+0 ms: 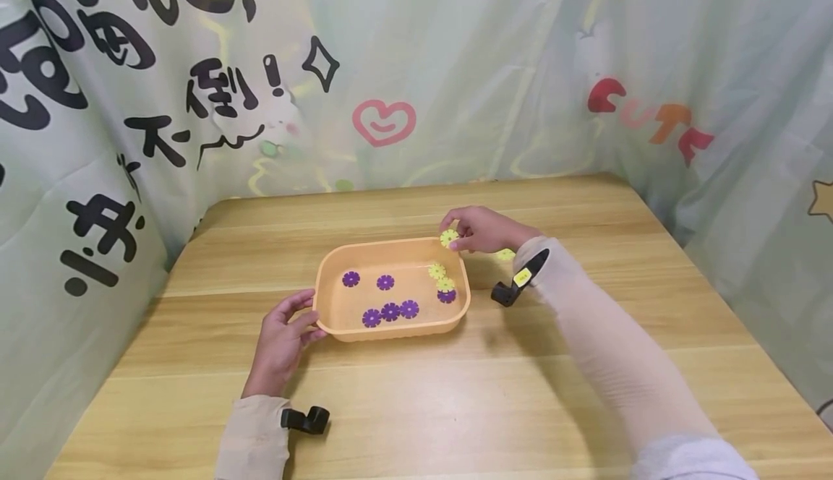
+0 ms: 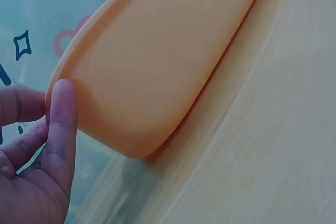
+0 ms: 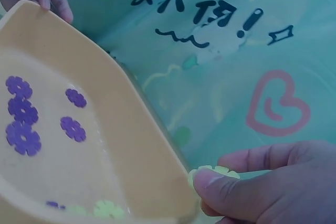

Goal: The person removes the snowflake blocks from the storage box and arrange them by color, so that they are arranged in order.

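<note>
An orange plastic basin (image 1: 390,249) stands on the wooden table. Its left rim is pinched between the thumb and fingers of my left hand (image 1: 281,335); the left wrist view shows the thumb (image 2: 63,114) on the outer wall. Over the basin's back right corner, my right hand (image 1: 484,228) pinches a yellow snowflake disc (image 1: 449,238) between thumb and fingers. Inside the basin lie several purple snowflake discs (image 1: 390,311), mostly toward the front and left. Two yellow discs (image 1: 437,271) sit at its right end, the lower one partly covering a purple disc (image 1: 446,296).
Another yellow disc (image 1: 505,254) lies on the table right of the basin, partly hidden by the right wrist. Black camera mounts (image 1: 306,420) are strapped to both wrists. A printed curtain (image 1: 468,90) hangs behind the table (image 1: 442,393) and along its sides.
</note>
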Tool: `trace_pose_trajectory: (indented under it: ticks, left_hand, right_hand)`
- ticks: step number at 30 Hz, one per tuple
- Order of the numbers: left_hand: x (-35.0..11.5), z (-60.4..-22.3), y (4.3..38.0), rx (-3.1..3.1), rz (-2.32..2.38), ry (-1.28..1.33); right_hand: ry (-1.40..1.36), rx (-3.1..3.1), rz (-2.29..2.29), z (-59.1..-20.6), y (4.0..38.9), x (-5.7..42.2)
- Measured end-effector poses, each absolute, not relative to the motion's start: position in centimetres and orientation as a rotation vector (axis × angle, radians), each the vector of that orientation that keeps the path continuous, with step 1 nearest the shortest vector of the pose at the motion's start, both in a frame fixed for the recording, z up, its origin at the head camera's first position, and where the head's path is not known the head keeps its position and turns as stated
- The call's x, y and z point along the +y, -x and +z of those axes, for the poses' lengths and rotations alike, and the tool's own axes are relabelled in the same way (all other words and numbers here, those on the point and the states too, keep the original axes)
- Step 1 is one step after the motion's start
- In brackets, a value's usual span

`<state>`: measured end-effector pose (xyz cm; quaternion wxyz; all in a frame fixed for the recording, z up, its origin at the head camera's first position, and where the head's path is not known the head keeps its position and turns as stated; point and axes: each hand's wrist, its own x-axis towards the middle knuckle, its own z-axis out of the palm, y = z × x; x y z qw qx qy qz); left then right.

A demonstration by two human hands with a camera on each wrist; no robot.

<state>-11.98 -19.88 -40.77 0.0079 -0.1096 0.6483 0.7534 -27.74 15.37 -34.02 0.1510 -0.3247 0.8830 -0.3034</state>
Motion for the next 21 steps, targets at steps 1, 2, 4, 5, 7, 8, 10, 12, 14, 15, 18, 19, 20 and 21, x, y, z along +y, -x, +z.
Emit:
trace_pose_trajectory:
  ticks: [1,2,4,5,7,8,10,12,14,15,18,19,20,21]
  left_hand:
    - [-19.9,-40.8,12.0,2.027,2.355,0.343]
    - [-19.8,-40.8,12.0,2.027,2.354,0.343]
    - [-19.8,-40.7,12.0,2.027,2.354,0.345]
    - [-19.8,-40.7,12.0,2.028,2.354,0.346]
    - [-19.8,-40.7,12.0,2.027,2.354,0.349]
    - [-19.8,-40.7,12.0,2.027,2.353,0.349]
    - [-19.8,-40.7,12.0,2.026,2.354,0.348]
    - [-19.8,-40.7,11.9,2.027,2.352,0.350]
    - [-19.8,-40.7,11.9,2.027,2.352,0.350]
    - [-19.8,-40.7,11.9,2.029,2.352,0.349]
    - [-19.8,-40.7,12.0,2.033,2.352,0.346]
    - [-19.8,-40.7,12.0,2.035,2.352,0.343]
    - [-19.8,-40.7,12.0,2.036,2.352,0.342]
    - [-19.8,-40.7,12.0,2.037,2.351,0.339]
  right_hand:
    - [0.921,2.537,-0.888,-34.1,27.8,15.7]
    - [0.911,2.540,-0.906,-34.2,27.8,16.0]
    - [0.893,2.541,-0.943,-34.4,27.7,16.6]
    - [0.882,2.542,-0.960,-34.5,27.7,16.9]
    - [0.860,2.551,-0.983,-34.7,27.6,17.5]
    - [0.850,2.557,-0.993,-34.7,27.5,17.8]
    - [0.830,2.564,-1.008,-35.0,27.5,18.4]
    - [0.799,2.567,-1.020,-35.2,27.4,19.1]
    - [0.770,2.565,-1.037,-35.4,27.3,19.7]
    - [0.755,2.563,-1.047,-35.5,27.3,20.1]
    - [0.728,2.574,-1.067,-36.1,27.3,21.4]
    - [0.719,2.575,-1.078,-36.3,27.3,21.8]
    - [0.707,2.580,-1.085,-36.4,27.3,22.2]
    - [0.700,2.589,-1.082,-36.6,27.4,22.6]
